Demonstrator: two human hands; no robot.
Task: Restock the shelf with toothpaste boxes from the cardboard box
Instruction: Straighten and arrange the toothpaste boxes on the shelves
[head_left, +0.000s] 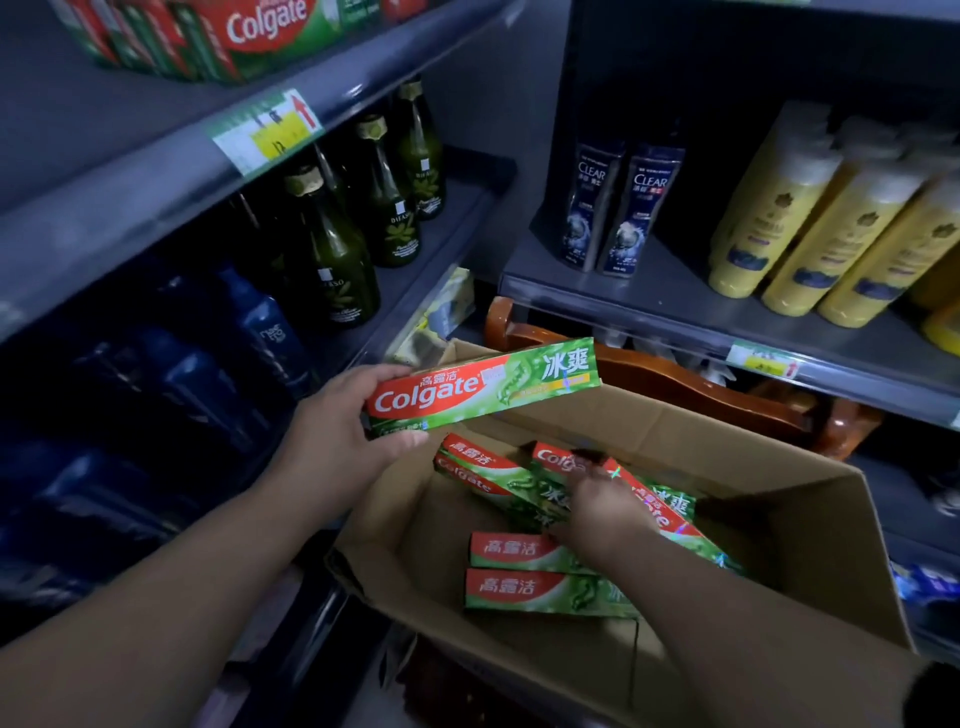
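1. Carton (810, 545) stands open-topped low in front of the person. It seems propped on a wooden chair (675, 384), whose back shows just behind it, likely to keep stock within easy reach.
2. Left hand (343, 431) grasps the held box (483, 387) by its red end, fingers over the far edge and thumb on the near one. It hangs above the carton's far-left corner, level and label-up. Gripping one end leaves the other free to slide in first.
3. Right hand (602, 512) is down inside the carton, on the leaning boxes (660, 506) against its far side. Blur hides the fingers, so I cannot tell whether it has closed on one. Probably it is fetching a second while the left waits.
4. Two flat boxes (519, 587) lie side by side nearer the carton's front wall.
5. Shelf (156, 119), above and left of the carton, carries a matching stack (249, 31), which looks like the destination.
6. Green bottles (332, 260) stand one tier lower, left of the carton. Yellow bottles (810, 234) stand up to its right.
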